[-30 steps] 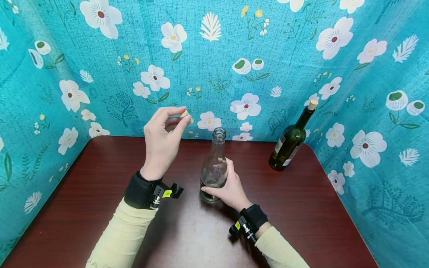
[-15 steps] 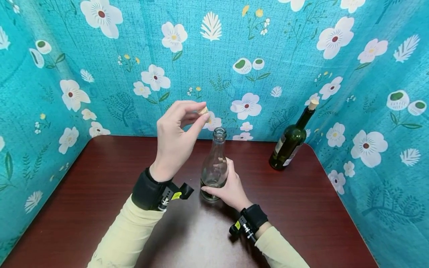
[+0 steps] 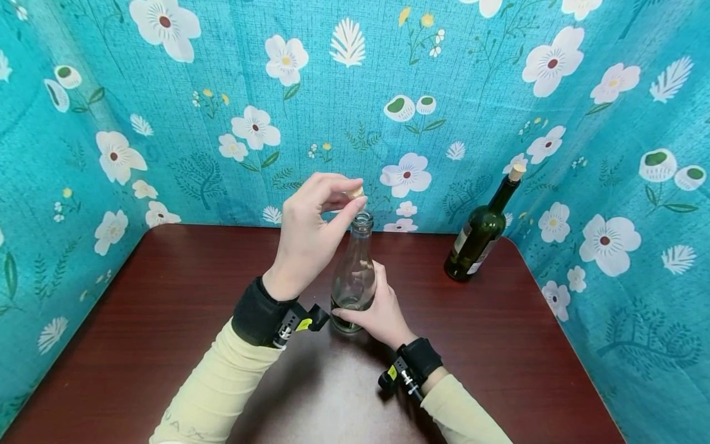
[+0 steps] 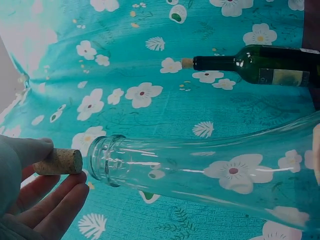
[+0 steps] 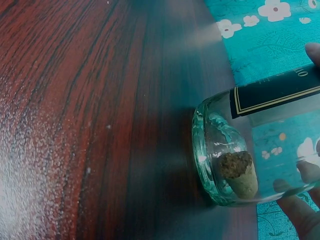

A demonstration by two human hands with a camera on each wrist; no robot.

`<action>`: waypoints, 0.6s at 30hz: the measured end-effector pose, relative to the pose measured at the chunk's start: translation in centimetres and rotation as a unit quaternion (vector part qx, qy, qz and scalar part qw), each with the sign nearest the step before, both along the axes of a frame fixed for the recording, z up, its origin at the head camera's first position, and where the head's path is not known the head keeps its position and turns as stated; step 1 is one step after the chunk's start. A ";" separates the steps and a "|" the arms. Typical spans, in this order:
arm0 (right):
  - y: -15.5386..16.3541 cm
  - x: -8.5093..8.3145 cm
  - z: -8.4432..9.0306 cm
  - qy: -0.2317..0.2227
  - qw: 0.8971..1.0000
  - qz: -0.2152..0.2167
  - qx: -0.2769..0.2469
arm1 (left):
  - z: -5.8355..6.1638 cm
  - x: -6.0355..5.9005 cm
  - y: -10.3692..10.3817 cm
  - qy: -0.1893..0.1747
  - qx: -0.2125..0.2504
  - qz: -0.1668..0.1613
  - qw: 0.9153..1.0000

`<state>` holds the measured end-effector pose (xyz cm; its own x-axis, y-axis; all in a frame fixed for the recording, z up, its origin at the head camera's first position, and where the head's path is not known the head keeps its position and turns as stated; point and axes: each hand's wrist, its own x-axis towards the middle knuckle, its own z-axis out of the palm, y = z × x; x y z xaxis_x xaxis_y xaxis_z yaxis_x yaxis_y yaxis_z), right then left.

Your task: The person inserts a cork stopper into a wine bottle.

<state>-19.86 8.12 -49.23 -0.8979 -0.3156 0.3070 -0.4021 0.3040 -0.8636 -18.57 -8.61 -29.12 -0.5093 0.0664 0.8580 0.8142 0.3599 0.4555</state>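
Between thumb and fingers my left hand (image 3: 313, 225) pinches a cork (image 4: 60, 161). In the left wrist view the cork lines up with the mouth of a clear glass bottle (image 4: 175, 165), a small gap between them. That bottle (image 3: 355, 271) stands upright on the table, and my right hand (image 3: 381, 314) grips its lower body. Low down, the right wrist view shows the bottle's dark label (image 5: 275, 92) with a gold border. A second cork-like piece (image 5: 240, 175), dark at one end, lies inside at the bottom.
A green wine bottle (image 3: 477, 240) with a cork (image 3: 517, 172) in its neck stands at the back right of the dark red table (image 3: 166, 296). Behind and at both sides hangs a blue floral cloth (image 3: 310, 123).
My left hand has moved to the right with the cork, from left of the clear bottle to just above its mouth. The right hand and both bottles have stayed in place.
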 end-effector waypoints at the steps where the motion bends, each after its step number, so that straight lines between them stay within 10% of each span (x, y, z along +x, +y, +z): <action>1: 0.0 0.0 0.0 0.001 1.000 0.000 0.001 | 0.0 0.0 0.1 -0.002 -0.002 0.000 1.000; 18: 0.0 0.0 0.1 -0.006 1.000 0.003 -0.007 | -0.7 -0.2 0.2 -0.022 -0.041 0.004 0.999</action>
<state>-19.83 8.15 -49.17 -0.8993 -0.3173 0.3010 -0.3942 0.2898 -0.8721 -18.82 -8.44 -29.83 -0.5475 0.1315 0.8264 0.7906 0.4047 0.4594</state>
